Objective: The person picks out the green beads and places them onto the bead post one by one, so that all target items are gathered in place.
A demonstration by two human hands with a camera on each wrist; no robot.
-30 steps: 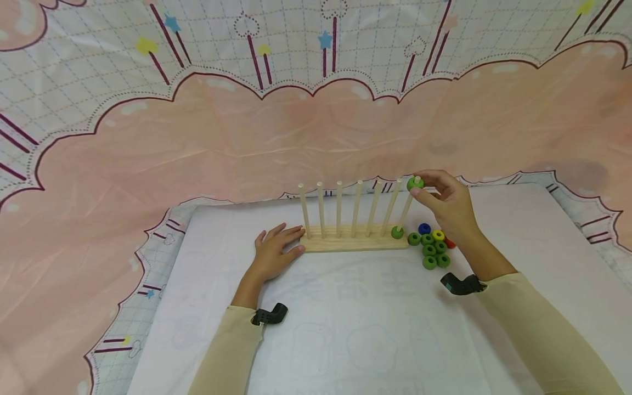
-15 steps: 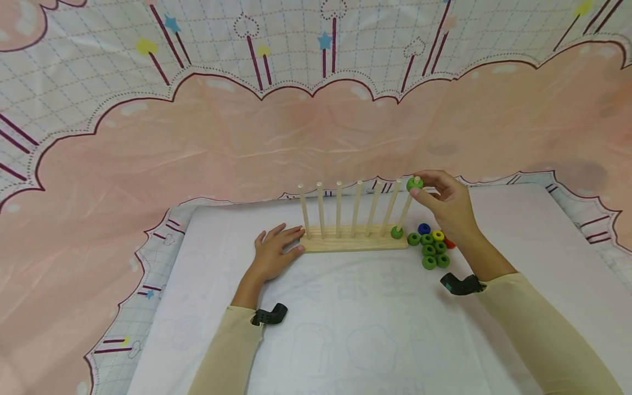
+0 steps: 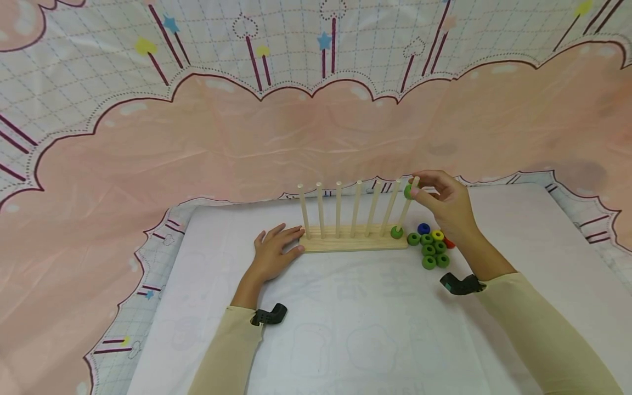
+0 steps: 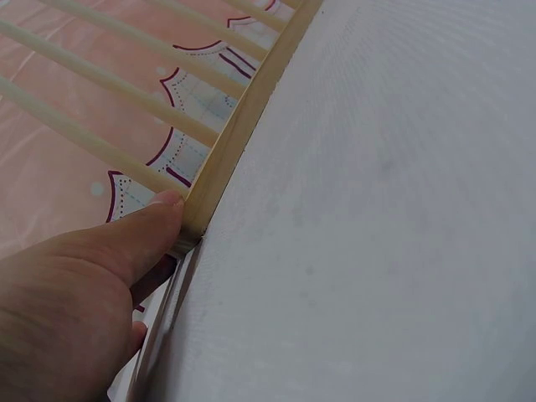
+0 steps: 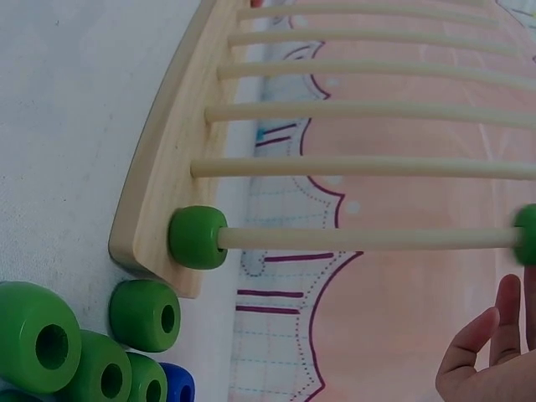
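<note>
Head view shows a rounded, green upper bead.

your right hand is at the top of the rightmost peg, its thumb overlapping a green bead threaded there. your left hand touches the left end of the wooden base. mixed-colour beads, mostly green, cluster just right of it.

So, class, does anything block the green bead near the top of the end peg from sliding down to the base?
Only the lower green bead, around the foot of the end peg; the upper green bead would probably stop on it. Nothing visible sits between them. The loose beads lie off to the side.
</note>
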